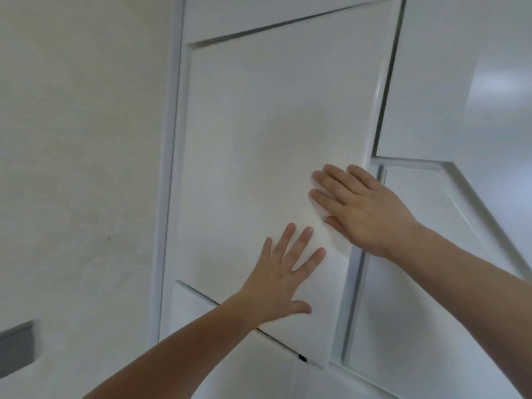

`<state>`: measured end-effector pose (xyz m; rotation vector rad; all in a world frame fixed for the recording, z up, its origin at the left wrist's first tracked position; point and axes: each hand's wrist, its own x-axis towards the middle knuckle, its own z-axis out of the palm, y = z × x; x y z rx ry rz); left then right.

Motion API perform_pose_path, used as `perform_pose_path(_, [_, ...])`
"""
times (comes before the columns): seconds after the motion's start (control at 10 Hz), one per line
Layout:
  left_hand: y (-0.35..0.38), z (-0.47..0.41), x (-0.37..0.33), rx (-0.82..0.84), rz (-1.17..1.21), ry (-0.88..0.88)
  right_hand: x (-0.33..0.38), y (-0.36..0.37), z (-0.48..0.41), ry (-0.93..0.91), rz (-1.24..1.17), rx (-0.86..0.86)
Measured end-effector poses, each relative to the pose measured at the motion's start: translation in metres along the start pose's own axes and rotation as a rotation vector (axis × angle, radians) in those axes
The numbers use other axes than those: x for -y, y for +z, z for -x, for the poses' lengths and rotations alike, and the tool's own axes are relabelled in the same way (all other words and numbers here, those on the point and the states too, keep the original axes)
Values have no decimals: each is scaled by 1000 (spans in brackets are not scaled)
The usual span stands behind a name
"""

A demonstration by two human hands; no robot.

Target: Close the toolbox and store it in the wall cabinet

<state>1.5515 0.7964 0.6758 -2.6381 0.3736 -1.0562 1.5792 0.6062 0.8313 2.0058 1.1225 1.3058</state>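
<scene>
Nearest, low on the white cabinet door [259, 133], left hand [283, 279] is lying flat, fingers spread, grasping nothing. Farther right, right hand [362, 203] is pressing flat by the door's edge, likewise released. Toolbox: not visible.

— What lies left of the white unit?

— A plain cream wall [77, 139], blurred, with a small dark mark on it about halfway down.

— And lower?

— A grey rectangular fitting [17, 348] at the left edge of the view, set on that wall. What it is cannot be told.

— And to the right?

— A glossy white panel [466, 82] with a pale reflection, and below it a recessed white panel [426, 254].
</scene>
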Motion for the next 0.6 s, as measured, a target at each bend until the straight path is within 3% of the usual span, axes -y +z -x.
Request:
perform_pose_path(0.3, [22,-22,1,21,1,-41,-15,36,-3,8,76,19])
perform_pose_path(0.5, [-17,-15,-3,135,134,-44,-6,15,-5,35,-14,122])
perform_pose_path(0.6, [-67,13,1,170,717,-177,2,-6,8,147,-240,93])
